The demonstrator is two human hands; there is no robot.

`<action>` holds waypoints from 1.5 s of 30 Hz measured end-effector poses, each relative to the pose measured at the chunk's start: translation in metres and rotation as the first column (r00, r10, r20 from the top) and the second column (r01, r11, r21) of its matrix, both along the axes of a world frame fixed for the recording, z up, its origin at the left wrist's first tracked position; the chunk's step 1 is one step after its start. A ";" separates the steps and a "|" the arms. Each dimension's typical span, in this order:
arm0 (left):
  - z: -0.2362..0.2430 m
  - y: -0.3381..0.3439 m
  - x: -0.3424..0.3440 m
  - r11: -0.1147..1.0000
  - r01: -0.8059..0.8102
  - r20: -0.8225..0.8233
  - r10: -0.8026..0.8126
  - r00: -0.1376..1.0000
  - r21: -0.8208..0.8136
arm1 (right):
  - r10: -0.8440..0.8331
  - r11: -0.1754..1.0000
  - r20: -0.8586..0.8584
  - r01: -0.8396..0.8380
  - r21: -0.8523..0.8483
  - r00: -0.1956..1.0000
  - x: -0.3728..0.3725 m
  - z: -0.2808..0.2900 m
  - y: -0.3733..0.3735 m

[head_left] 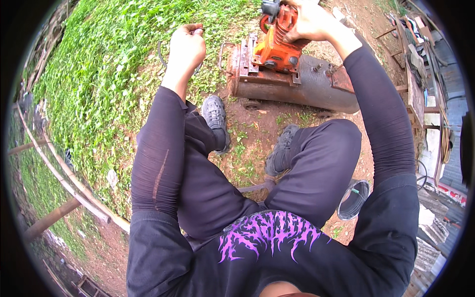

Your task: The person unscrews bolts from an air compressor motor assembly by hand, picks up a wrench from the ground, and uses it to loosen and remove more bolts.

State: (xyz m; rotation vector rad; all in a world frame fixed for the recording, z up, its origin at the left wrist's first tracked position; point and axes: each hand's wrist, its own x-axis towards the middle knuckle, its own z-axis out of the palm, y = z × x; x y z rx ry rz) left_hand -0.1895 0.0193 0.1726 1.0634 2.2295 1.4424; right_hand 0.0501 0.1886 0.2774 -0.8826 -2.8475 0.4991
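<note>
An orange air compressor pump [279, 47] sits on top of a rusty dark cylindrical tank [302, 95], which lies on its side on the ground ahead of my feet. My right hand [316, 22] grips the upper part of the pump, its thumb against the orange body; some of its fingers are hidden. To the left of the tank, my left hand [188, 47] is raised with its fingers pinched together. Something small and dark may be at its fingertips, too small to name. A red wheel [265, 23] shows on the pump's left side, beside a black part [270, 7].
Green weeds [94, 69] spread over the left side. Bamboo poles [64, 171] cross at the lower left. A clear-walled round container [354, 200] with dark contents stands right of my knee. A cluttered wooden bench [414, 91] and metal sheets [452, 114] line the right.
</note>
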 end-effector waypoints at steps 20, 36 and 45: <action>0.011 0.019 -0.018 0.984 0.053 0.020 -0.058 0.998 0.171 | 0.044 0.998 -0.080 -0.047 -0.031 0.996 0.002 -0.051 0.050; 0.009 0.052 -0.014 0.990 0.014 0.098 -0.028 0.995 0.139 | 0.051 0.976 -0.135 -0.021 0.216 0.990 -0.001 -0.052 0.042; 0.012 0.053 -0.012 0.999 0.010 0.114 -0.014 0.993 0.036 | 0.053 0.967 -0.079 -0.032 0.252 0.995 -0.004 -0.045 0.029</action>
